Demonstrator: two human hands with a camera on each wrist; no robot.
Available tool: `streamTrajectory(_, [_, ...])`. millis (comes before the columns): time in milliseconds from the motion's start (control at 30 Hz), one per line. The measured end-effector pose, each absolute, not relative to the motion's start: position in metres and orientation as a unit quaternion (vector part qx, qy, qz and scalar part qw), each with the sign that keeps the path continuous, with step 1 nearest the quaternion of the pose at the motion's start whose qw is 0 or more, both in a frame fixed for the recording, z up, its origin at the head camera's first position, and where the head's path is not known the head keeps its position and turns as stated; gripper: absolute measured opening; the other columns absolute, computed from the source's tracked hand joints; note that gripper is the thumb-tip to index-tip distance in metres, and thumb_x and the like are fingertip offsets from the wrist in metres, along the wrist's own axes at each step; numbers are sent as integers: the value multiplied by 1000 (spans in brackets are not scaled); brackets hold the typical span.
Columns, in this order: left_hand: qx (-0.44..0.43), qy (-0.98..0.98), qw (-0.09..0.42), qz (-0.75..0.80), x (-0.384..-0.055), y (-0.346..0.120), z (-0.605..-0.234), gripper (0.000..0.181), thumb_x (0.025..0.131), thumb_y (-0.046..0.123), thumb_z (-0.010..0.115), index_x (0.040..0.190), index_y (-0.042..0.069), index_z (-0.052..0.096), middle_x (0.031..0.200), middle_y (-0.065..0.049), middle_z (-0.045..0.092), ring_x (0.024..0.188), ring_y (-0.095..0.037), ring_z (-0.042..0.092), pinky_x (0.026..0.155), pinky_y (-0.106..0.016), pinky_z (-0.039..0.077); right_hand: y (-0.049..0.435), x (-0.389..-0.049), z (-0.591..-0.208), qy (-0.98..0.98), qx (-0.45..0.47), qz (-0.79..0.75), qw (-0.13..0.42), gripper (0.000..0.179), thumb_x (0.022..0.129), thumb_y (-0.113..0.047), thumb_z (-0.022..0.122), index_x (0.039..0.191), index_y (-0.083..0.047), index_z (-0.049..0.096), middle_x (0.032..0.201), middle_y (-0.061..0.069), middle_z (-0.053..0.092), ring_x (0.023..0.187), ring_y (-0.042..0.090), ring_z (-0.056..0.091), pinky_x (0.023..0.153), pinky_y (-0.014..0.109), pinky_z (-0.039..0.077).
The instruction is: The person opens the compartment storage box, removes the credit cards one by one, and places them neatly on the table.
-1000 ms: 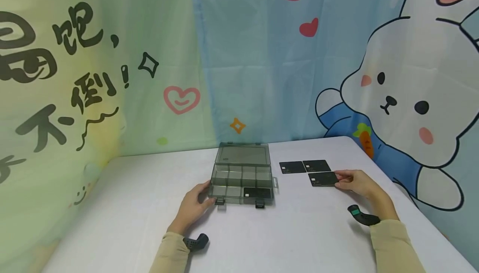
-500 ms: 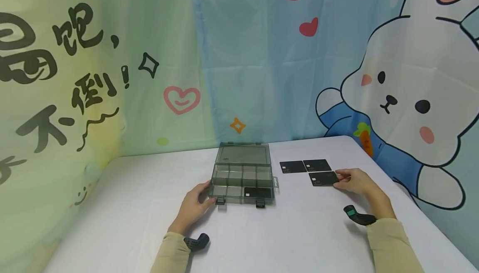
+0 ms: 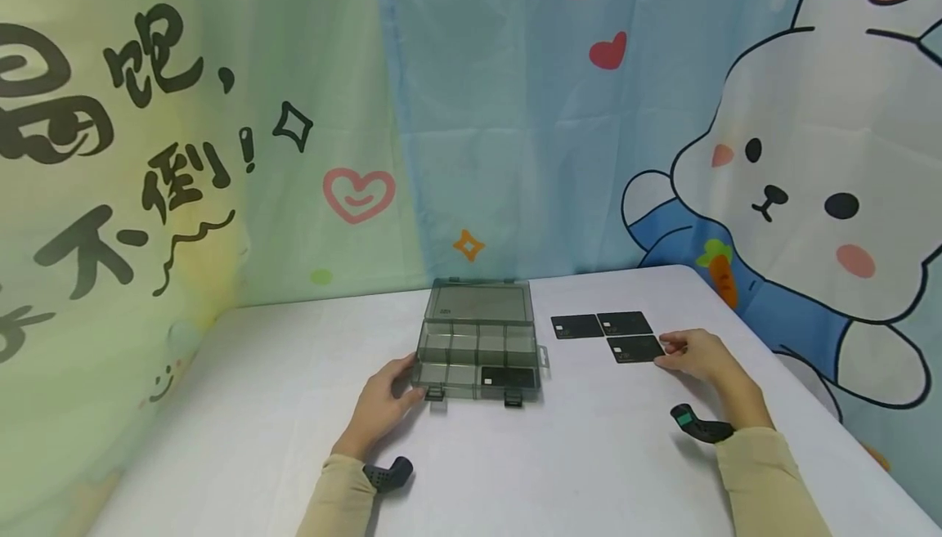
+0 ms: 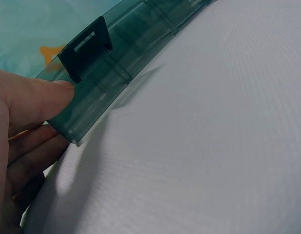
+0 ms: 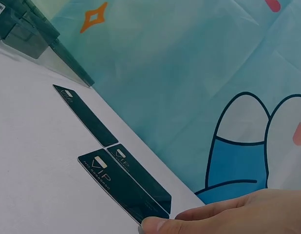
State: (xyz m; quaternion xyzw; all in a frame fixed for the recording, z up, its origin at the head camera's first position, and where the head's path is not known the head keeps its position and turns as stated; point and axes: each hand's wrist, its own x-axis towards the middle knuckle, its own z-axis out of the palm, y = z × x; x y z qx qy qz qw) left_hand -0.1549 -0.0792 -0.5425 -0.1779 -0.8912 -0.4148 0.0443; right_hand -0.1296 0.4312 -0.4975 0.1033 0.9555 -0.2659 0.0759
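Observation:
A see-through grey plastic compartment box (image 3: pixel 449 357) stands on the table with its lid raised at the back. At its front left corner my left hand (image 3: pixel 379 406) holds it, thumb on the front wall beside a latch (image 4: pixel 87 48) and fingers round the side. One black card (image 3: pixel 508 377) lies in the box's front right compartment. To the right, my right hand (image 3: pixel 702 361) pinches the right end of the nearest black VIP card (image 5: pixel 121 183), with the thumb on its corner. Two more black cards, the left one (image 3: pixel 577 326) and the right one (image 3: pixel 625 323), lie side by side just behind it.
Both box latches, the left one (image 3: pixel 435 394) and the right one (image 3: pixel 513 397), hang at the front. A white cloth covers the table (image 3: pixel 559 472). A printed curtain (image 3: pixel 486 112) hangs close behind the table's back edge.
My right wrist has shifted slightly left while the fingers stay at the near card's end. The left hand and the box look the same.

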Motion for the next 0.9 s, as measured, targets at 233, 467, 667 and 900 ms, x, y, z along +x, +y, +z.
streamTrajectory(233, [-181,-891,41,-415,-155,-81,-539,61,83,23,69,138,10,48,132,-9,59,129,-30,50,113,-48,33,424,-130,-493,963,94,-241,76,63,81,-28,74,128,8,52,93,14,59,86,26,50,72,33,46])
streamTrajectory(467, [-177,-891,40,-416,-154,-83,-539,61,82,22,69,138,10,48,133,-9,58,129,-30,49,114,-48,33,419,-132,-493,964,103,-231,79,64,80,-29,75,128,8,53,90,13,58,86,27,49,70,32,43])
streamTrajectory(667, [-173,-893,41,-414,-155,-84,-541,61,82,22,70,138,10,48,132,-9,59,129,-30,49,113,-49,33,417,-133,-495,965,111,-227,76,61,80,-29,75,125,9,55,91,16,60,86,29,50,73,37,49])
streamTrajectory(900, [-182,-891,40,-414,-157,-82,-543,61,83,24,69,138,9,48,132,-9,59,129,-30,50,113,-48,34,418,-133,-496,960,136,-229,86,64,81,-31,74,126,8,54,102,22,61,90,33,51,84,50,51])
